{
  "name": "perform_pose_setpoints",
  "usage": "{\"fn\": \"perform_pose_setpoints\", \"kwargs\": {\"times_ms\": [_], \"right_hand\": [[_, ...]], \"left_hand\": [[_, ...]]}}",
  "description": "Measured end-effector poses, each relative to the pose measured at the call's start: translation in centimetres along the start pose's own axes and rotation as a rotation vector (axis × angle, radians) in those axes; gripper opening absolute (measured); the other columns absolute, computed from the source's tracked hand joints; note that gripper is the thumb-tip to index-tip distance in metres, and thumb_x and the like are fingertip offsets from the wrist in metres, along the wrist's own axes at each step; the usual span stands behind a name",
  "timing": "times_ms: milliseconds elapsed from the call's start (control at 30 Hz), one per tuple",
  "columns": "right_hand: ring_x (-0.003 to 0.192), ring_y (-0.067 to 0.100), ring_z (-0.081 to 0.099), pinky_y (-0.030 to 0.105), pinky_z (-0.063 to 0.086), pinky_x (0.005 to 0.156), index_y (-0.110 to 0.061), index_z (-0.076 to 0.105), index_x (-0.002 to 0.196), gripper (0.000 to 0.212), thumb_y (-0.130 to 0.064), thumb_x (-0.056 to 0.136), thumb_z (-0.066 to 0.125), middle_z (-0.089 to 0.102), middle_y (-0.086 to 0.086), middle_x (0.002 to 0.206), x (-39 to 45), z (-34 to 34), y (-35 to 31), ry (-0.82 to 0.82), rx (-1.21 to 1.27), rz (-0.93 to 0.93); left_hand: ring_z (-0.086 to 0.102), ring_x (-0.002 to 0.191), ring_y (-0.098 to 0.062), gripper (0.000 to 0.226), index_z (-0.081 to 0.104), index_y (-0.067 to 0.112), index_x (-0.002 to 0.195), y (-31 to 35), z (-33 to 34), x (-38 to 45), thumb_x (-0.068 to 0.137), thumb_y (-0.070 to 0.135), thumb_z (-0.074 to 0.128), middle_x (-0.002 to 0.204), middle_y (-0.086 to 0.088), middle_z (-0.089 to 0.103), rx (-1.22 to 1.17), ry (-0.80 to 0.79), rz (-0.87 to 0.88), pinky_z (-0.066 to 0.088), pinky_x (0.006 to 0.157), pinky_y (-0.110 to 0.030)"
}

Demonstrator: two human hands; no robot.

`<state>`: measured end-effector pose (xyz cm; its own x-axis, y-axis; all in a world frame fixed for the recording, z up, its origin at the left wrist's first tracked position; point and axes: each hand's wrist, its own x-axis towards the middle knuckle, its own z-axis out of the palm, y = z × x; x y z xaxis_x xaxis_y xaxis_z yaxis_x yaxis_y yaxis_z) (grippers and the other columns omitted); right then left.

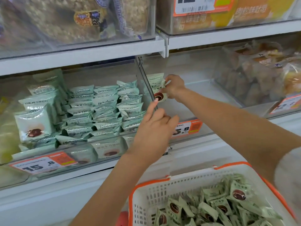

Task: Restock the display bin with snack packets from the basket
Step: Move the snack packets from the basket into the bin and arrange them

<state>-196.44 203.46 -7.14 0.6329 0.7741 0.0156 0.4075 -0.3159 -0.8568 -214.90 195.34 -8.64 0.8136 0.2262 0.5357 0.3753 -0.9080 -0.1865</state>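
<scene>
Snack packets (211,211) fill your white basket (164,190) at lower right, more are stacked in the left display bin (101,149), while your right hand (173,88) pinches one packet (158,88) upright in the right bin (192,111), and your left hand (153,128) points, index finger straight, gripping nothing.

A white shelf (91,170) carried clear display bins (114,144) side by side. The left bin (24,167) held stacked pale-green snack packets (104,111). Orange price tags (44,162) fronted them.
</scene>
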Motion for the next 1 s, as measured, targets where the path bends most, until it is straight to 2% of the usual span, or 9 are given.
{"fn": "perform_pose_setpoints", "kwargs": {"times_ms": [67, 133, 200, 300, 433, 633, 700, 867, 1000], "right_hand": [[0.093, 0.024, 0.058, 0.043, 0.055, 0.082, -0.013, 0.051, 0.091, 0.031, -0.008, 0.076, 0.077, 0.054, 0.007, 0.098, 0.4, 0.2, 0.1, -0.034, -0.053, -0.011], [0.103, 0.028, 0.059, 0.043, 0.053, 0.087, -0.012, 0.048, 0.091, 0.031, -0.012, 0.078, 0.076, 0.056, 0.009, 0.101, 0.4, 0.4, 0.2, -0.045, -0.143, -0.059], [0.1, 0.026, 0.057, 0.043, 0.053, 0.085, -0.012, 0.043, 0.095, 0.033, -0.014, 0.081, 0.073, 0.055, 0.009, 0.103, 0.3, 0.5, 0.4, -0.032, -0.153, -0.071], [0.093, 0.024, 0.05, 0.051, 0.056, 0.074, -0.013, 0.035, 0.103, 0.038, -0.011, 0.085, 0.069, 0.047, 0.007, 0.104, 0.0, 0.5, 0.4, -0.031, -0.049, 0.017], [0.096, 0.027, 0.049, 0.054, 0.056, 0.073, -0.014, 0.036, 0.103, 0.036, -0.007, 0.086, 0.067, 0.043, 0.006, 0.106, -0.4, 0.1, 0.5, -0.043, 0.019, 0.12], [0.109, 0.032, 0.055, 0.048, 0.057, 0.073, -0.014, 0.038, 0.104, 0.037, -0.005, 0.085, 0.068, 0.05, 0.01, 0.116, -0.4, 0.0, 0.6, -0.081, 0.084, 0.172], [0.109, 0.031, 0.055, 0.044, 0.057, 0.074, -0.013, 0.035, 0.105, 0.042, -0.004, 0.083, 0.07, 0.049, 0.009, 0.112, -0.4, -0.1, 0.8, -0.13, 0.077, 0.171], [0.099, 0.025, 0.051, 0.041, 0.055, 0.08, -0.013, 0.038, 0.108, 0.039, -0.006, 0.084, 0.068, 0.05, 0.01, 0.115, -0.2, 0.4, 1.0, -0.141, -0.068, 0.067], [0.111, 0.027, 0.054, 0.042, 0.052, 0.091, -0.005, 0.041, 0.121, 0.048, -0.01, 0.084, 0.07, 0.053, 0.012, 0.124, 0.1, 0.4, 1.3, -0.156, -0.152, 0.025]], "left_hand": [[0.051, 0.081, -0.025, 0.037, 0.054, 0.013, 0.083, -0.1, 0.1, -0.1, 0.058, 0.005, 0.08, 0.059, 0.0, 0.056, -0.005, 0.014, 0.005, 0.013, 0.116, -0.044], [0.05, 0.082, -0.025, 0.033, 0.054, 0.014, 0.082, -0.1, 0.3, -0.1, 0.06, 0.006, 0.078, 0.06, 0.0, 0.056, 0.007, 0.033, 0.006, 0.011, 0.117, -0.043], [0.048, 0.084, -0.023, 0.031, 0.055, 0.014, 0.082, -0.2, 0.4, -0.2, 0.062, 0.007, 0.077, 0.061, 0.0, 0.057, 0.005, 0.038, 0.004, 0.009, 0.117, -0.042], [0.045, 0.085, -0.023, 0.029, 0.056, 0.014, 0.082, -0.2, 0.4, -0.2, 0.063, 0.007, 0.077, 0.062, 0.0, 0.057, -0.005, 0.034, -0.001, 0.009, 0.117, -0.042], [0.046, 0.085, -0.023, 0.031, 0.055, 0.013, 0.082, -0.2, 0.3, -0.2, 0.062, 0.007, 0.077, 0.062, 0.0, 0.058, -0.002, 0.022, -0.007, 0.009, 0.116, -0.042], [0.05, 0.084, -0.024, 0.029, 0.055, 0.013, 0.082, 0.0, 0.1, -0.1, 0.063, 0.005, 0.076, 0.061, 0.0, 0.057, -0.008, 0.009, -0.012, 0.011, 0.116, -0.043], [0.05, 0.084, -0.024, 0.028, 0.056, 0.013, 0.082, -0.1, 0.0, -0.1, 0.064, 0.005, 0.076, 0.06, 0.0, 0.056, -0.008, 0.014, -0.005, 0.011, 0.116, -0.043], [0.048, 0.084, -0.024, 0.028, 0.055, 0.012, 0.082, -0.1, 0.0, -0.1, 0.064, 0.005, 0.076, 0.06, 0.0, 0.056, -0.01, 0.014, -0.007, 0.007, 0.117, -0.042], [0.052, 0.082, -0.025, 0.029, 0.056, 0.012, 0.082, -0.1, -0.1, -0.1, 0.063, 0.004, 0.077, 0.059, 0.0, 0.055, 0.004, 0.005, -0.003, 0.008, 0.116, -0.042]]}}
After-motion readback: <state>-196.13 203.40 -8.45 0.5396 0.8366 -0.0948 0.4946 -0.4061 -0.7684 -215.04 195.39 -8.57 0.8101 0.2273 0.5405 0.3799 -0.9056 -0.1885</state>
